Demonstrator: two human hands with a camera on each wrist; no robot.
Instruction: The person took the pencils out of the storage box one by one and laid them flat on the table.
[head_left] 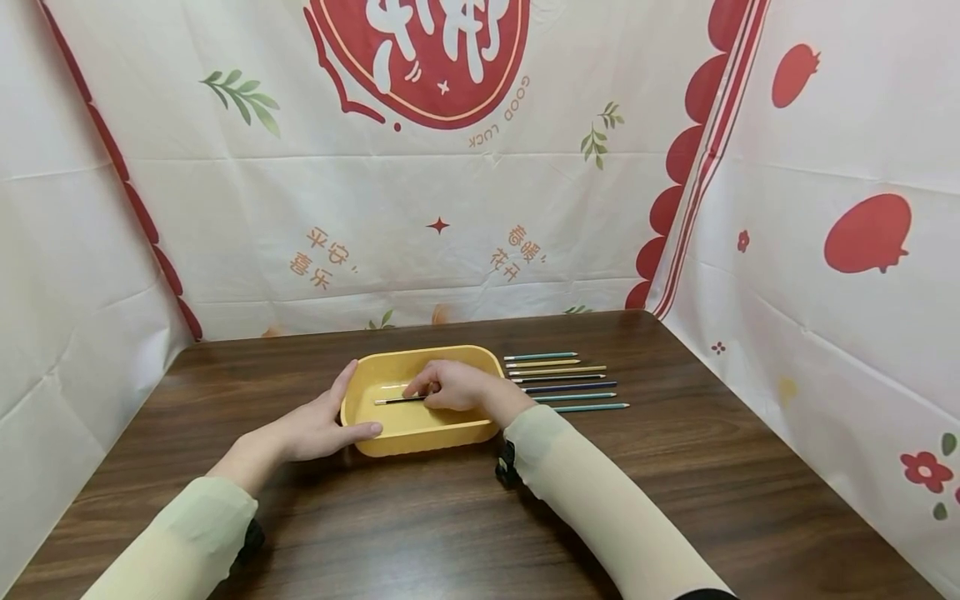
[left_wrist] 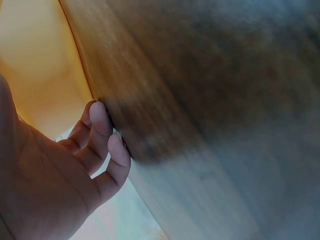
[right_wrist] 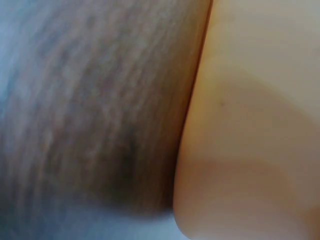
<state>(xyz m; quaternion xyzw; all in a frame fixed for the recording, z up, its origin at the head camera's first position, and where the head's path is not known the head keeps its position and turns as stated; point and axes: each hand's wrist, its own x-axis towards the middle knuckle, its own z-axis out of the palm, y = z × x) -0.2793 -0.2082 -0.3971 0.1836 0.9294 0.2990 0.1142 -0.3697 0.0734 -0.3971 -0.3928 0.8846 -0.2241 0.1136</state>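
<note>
A yellow plastic box (head_left: 427,444) stands on the table, its open top facing up. My left hand (head_left: 315,427) grips its left end, thumb along the front rim and fingers round the side; in the left wrist view the fingers of that left hand (left_wrist: 100,145) bend beside the yellow wall. Reaching in over the right end, my right hand (head_left: 461,387) pinches a black pencil (head_left: 397,401) low in the box. The pencil's pale end points left, and its other end is hidden under the hand. The right wrist view shows only the outer box wall (right_wrist: 255,125).
Several pencils (head_left: 566,387), teal, yellow, dark blue and black, lie roughly parallel in a row on the brown wooden table (head_left: 420,525), just right of the box. Printed white cloth (head_left: 450,200) hangs behind the table and along both sides.
</note>
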